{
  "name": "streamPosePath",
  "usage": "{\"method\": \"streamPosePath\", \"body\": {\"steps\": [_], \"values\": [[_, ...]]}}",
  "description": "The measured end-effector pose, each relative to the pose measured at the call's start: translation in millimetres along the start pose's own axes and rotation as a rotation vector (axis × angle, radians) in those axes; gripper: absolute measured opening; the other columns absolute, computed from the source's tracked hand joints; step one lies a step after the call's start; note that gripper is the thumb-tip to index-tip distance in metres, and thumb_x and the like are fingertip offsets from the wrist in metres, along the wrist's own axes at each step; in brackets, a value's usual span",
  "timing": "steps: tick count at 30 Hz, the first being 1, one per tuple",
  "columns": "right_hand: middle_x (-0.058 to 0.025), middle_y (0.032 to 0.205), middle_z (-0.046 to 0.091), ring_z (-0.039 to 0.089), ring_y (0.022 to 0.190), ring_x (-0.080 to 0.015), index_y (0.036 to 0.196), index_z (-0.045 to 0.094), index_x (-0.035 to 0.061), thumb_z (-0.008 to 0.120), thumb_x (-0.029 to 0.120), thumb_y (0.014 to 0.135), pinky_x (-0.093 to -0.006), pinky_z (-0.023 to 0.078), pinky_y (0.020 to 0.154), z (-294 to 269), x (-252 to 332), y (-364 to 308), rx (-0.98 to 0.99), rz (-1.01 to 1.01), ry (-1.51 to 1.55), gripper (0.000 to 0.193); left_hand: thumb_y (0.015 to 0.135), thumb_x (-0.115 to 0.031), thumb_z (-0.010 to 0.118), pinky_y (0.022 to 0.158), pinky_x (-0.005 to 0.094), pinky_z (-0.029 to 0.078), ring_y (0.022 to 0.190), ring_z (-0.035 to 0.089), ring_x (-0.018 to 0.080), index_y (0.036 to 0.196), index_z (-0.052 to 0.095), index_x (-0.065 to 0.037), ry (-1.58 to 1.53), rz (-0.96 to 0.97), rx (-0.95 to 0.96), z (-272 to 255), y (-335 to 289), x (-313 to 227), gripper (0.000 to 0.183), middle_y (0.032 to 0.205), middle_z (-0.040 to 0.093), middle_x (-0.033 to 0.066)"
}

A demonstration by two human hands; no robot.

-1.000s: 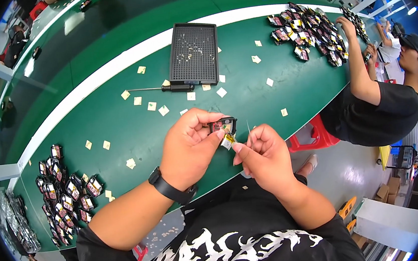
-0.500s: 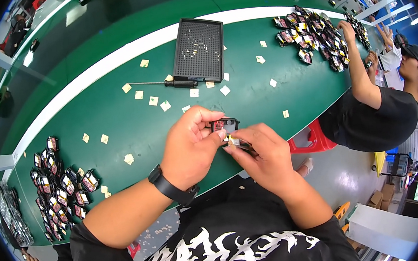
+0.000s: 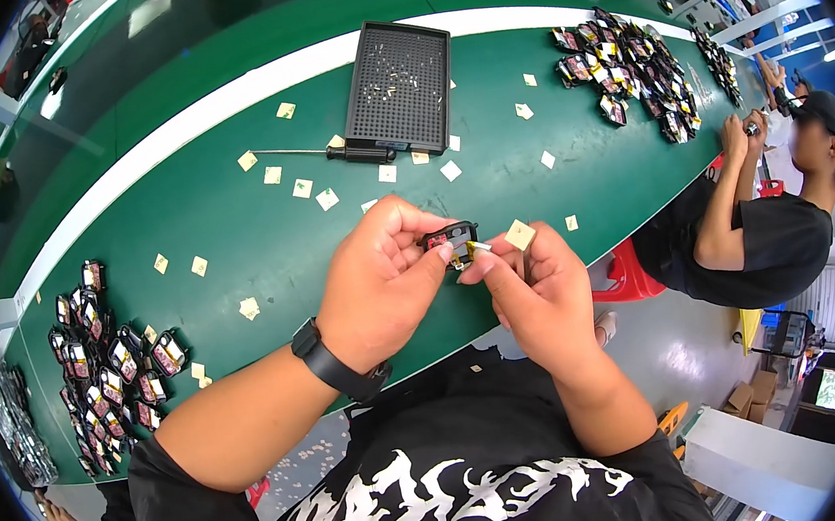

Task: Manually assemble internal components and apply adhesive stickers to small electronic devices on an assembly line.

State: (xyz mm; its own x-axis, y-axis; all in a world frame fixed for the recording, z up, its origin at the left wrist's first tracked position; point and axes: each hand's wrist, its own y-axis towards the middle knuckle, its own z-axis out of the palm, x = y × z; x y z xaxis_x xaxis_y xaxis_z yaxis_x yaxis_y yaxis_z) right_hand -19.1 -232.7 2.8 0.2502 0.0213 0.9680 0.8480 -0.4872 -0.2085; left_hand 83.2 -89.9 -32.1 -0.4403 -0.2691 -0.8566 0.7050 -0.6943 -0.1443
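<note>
My left hand [image 3: 383, 264] is closed around a small black plastic housing [image 3: 459, 231], with the thumb pressed on its near face. Some red board shows inside it. At its right side a small white piece with a yellow strip [image 3: 478, 247] sticks out, against the fingertips of my right hand [image 3: 541, 294]. My right fingers are bent together, and a small cream paper square [image 3: 521, 234] sits at the index finger. How the square is gripped is partly hidden.
A black perforated tray [image 3: 399, 86] with tiny bits lies ahead, a screwdriver [image 3: 359, 154] by its near edge. Cream squares [image 3: 302, 188] are scattered over the green table. Piles of similar housings lie left [image 3: 107, 381] and far right [image 3: 631, 74]. A person [image 3: 765, 217] sits at right.
My right hand has shifted slightly right and turned, and the cream square now shows at its index finger. The housing has tilted in my left hand. The co-worker's hands have drawn back from the pile.
</note>
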Motion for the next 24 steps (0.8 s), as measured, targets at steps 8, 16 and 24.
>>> {"method": "streamPosePath", "body": {"steps": [8,16,24], "values": [[0.0014,0.072,0.067,0.051,0.063,0.0010,0.091,0.068,-0.0018,0.074,0.009,0.095,-0.0191,0.039,0.053,8,-2,-1,-0.069,-0.066,-0.053,0.013,0.096,0.013,0.056,0.095,0.0312,0.056,0.108,0.067,0.0181,0.107,0.050,0.001,0.046,0.007,-0.046,4,-2,0,0.017,0.116,0.067,0.0182],[0.0042,0.068,0.062,0.047,0.060,0.0000,0.088,0.071,-0.0022,0.076,0.008,0.093,-0.0201,0.036,0.051,6,-11,-2,-0.086,-0.120,-0.094,0.013,0.095,0.015,0.055,0.095,0.0325,0.056,0.109,0.068,0.0202,0.105,0.049,0.000,0.041,0.052,-0.063,5,-5,3,0.019,0.116,0.067,0.0195],[0.0026,0.071,0.063,0.048,0.063,-0.0009,0.096,0.075,-0.0047,0.078,0.008,0.092,-0.0199,0.038,0.053,8,-6,-1,-0.073,-0.081,-0.103,0.014,0.095,0.015,0.054,0.095,0.0327,0.056,0.108,0.067,0.0195,0.104,0.049,0.000,0.038,0.056,-0.074,7,-5,2,0.019,0.116,0.067,0.0185]]}}
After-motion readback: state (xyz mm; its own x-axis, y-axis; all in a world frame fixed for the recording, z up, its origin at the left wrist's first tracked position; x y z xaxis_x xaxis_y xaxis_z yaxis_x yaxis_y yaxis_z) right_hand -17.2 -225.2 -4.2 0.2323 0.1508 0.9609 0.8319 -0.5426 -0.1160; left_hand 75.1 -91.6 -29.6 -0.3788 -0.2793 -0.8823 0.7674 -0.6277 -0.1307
